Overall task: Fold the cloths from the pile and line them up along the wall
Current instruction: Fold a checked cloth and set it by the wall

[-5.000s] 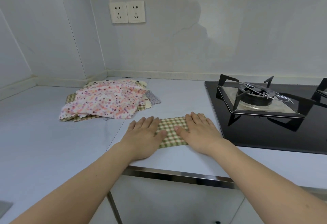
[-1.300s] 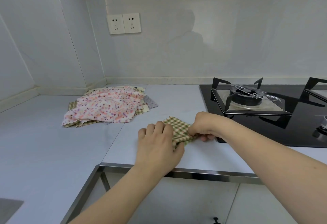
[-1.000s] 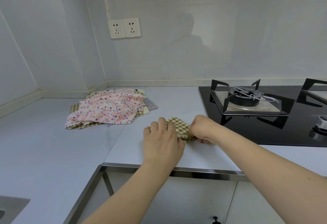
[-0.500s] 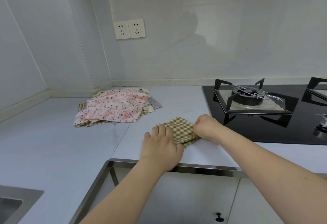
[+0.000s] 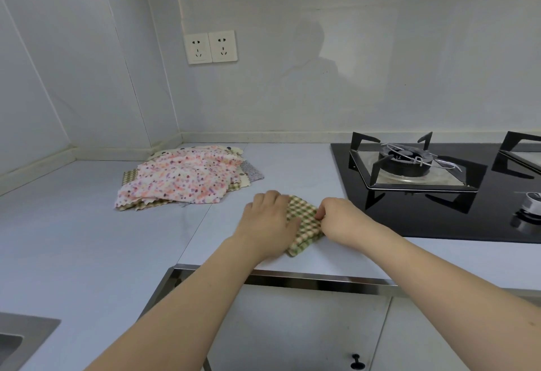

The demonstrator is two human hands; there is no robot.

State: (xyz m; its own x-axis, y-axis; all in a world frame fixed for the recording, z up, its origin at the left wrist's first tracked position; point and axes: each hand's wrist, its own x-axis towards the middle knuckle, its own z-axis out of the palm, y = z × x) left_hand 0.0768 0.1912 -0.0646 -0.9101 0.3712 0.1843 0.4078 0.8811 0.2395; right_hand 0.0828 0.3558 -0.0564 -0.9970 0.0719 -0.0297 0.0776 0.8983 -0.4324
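The left hand (image 5: 268, 221) presses flat on the checked cloth (image 5: 304, 224) while the right hand (image 5: 341, 220) pinches its edge, finishing the fold; next it probably goes to the wall (image 5: 322, 78).

Pale wall (image 5: 380, 48), twin sockets (image 5: 210, 47), grey counter (image 5: 73, 239), possibly a sink (image 5: 17, 338)

The single head-worn view looks forward and down, close over the countertop (image 5: 87, 239) toward the back wall (image 5: 380, 63).
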